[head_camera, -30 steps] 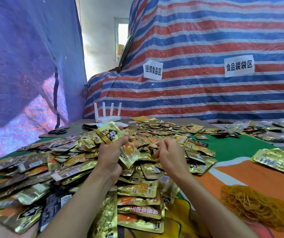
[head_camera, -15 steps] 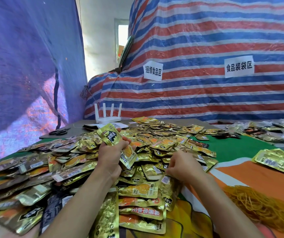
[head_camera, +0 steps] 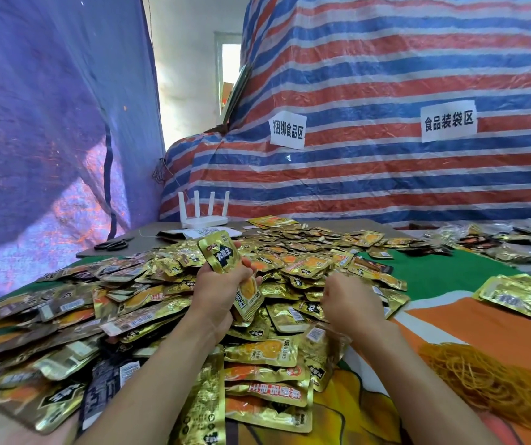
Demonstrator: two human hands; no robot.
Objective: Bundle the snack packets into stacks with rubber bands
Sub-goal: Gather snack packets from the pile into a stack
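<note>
A wide heap of gold snack packets (head_camera: 289,268) covers the table in front of me. My left hand (head_camera: 219,293) grips a small stack of packets (head_camera: 222,255), one upright with a black label and another hanging below the palm. My right hand (head_camera: 350,303) lies on the heap just right of centre with its fingers curled down into the packets; whether it holds one is hidden by the hand. A mound of orange-yellow rubber bands (head_camera: 495,383) sits at the lower right, apart from both hands.
A separate pile of gold packets (head_camera: 524,297) lies at the right edge. More bagged goods (head_camera: 498,242) sit at the far right. A white router (head_camera: 204,216) and black scissors (head_camera: 113,244) rest at the table's far left. Striped tarpaulin (head_camera: 386,155) stands behind.
My right hand has moved from beside the left hand's stack down and to the right onto the heap. The left hand keeps its stack in about the same place.
</note>
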